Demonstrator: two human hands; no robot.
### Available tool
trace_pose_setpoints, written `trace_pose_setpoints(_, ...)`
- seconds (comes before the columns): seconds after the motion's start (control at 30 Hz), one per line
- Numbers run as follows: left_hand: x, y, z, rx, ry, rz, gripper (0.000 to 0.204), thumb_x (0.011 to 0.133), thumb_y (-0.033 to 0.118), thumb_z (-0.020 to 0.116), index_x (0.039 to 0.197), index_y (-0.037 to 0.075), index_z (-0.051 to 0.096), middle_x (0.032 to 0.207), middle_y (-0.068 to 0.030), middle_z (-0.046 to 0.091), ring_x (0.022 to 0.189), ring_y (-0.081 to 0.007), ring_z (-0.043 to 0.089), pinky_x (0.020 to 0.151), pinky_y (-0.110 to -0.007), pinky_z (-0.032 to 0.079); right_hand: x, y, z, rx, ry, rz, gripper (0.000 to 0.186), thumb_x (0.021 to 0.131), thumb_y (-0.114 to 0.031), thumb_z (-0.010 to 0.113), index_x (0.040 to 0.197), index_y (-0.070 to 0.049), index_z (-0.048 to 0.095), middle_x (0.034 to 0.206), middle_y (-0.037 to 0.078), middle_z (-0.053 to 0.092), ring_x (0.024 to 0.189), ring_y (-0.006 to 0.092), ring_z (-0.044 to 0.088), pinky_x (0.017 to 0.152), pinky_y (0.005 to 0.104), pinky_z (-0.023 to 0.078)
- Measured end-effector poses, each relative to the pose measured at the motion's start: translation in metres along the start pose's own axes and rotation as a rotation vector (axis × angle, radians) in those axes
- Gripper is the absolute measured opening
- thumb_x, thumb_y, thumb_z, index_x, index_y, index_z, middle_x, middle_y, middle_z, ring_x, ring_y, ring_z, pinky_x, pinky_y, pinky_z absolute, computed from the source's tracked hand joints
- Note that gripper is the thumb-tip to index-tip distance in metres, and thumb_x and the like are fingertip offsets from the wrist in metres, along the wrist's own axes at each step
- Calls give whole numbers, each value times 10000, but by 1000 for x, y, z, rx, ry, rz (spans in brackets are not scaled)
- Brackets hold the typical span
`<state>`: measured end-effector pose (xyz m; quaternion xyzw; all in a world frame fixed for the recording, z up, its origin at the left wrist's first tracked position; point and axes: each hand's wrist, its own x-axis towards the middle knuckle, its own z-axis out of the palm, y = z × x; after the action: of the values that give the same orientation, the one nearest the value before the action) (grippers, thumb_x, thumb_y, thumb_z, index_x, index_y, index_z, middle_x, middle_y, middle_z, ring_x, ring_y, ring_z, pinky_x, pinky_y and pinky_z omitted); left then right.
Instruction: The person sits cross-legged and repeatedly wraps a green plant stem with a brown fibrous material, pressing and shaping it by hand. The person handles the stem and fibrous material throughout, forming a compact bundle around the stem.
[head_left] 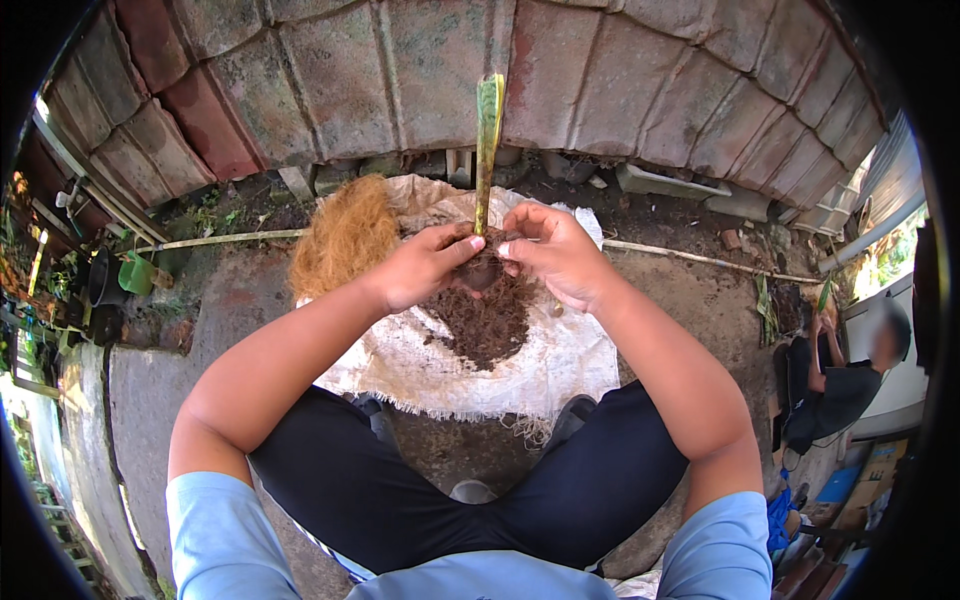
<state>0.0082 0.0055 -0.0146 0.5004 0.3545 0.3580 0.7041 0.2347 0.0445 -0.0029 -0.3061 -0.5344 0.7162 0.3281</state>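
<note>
A plant with a tall green-yellow stem (pixel 485 150), its top cut off, stands upright in front of me. At its base is a dark brown root ball (pixel 484 274). My left hand (pixel 432 264) is closed around the root ball from the left and below, with the thumb against the stem's foot. On the other side my right hand (pixel 556 256) has its fingers curled and its thumb at the root ball's upper right edge; what lies between those fingertips is too small to make out. Loose dark soil (pixel 490 325) is heaped beneath both hands.
A white woven sack (pixel 400 362) lies under the soil. Tan fibre (pixel 345 235) is piled at its far left. Sloping roof tiles (pixel 440 80) span the far side, and a thin pole (pixel 690 254) runs along the ground. Another person (pixel 850 375) sits at the right.
</note>
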Motion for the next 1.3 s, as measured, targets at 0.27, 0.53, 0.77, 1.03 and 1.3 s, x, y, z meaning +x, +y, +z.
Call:
trace_pose_setpoints(0.27,-5,6,-1,122,-4,-27,410,1107,269,463,1419,4,490,1243,-115,637,1071,-203,658,889,-387,566,-5,-8,-7,29,-13,68,167,905,-4,692,1043,-22,601,927,45,646,801,117,610,696,268,500)
trace_pose_setpoints(0.53,-15,6,-28,-35,32,8,380,1103,243,470,1422,39,497,1282,-104,628,1102,-210,657,934,-403,576,-5,-4,-44,-434,88,126,192,913,-61,745,1075,1,661,939,89,703,846,132,683,697,282,551)
trace_pose_setpoints(0.77,-11,8,-14,-77,38,57,388,1077,264,541,1391,38,517,1308,-90,621,1167,-196,627,970,-408,553,5,28,-49,-791,60,227,643,956,-381,725,1436,-8,515,1336,179,623,1118,244,672,909,340,571)
trace_pose_setpoints(1.03,5,4,1,308,273,158,353,1045,261,613,1273,-6,644,1197,-94,681,1158,-162,592,1021,-335,446,1,24,14,-39,-96,88,657,1005,-294,676,1507,-6,365,1272,104,587,1130,215,644,927,370,586)
trace_pose_setpoints(1.3,9,5,12,-4,284,192,383,1050,290,608,1284,-14,621,1136,-76,662,1018,-138,602,912,-300,481,2,17,20,-337,-44,-40,454,1058,-294,584,1390,-4,474,1083,68,631,874,140,662,775,321,578)
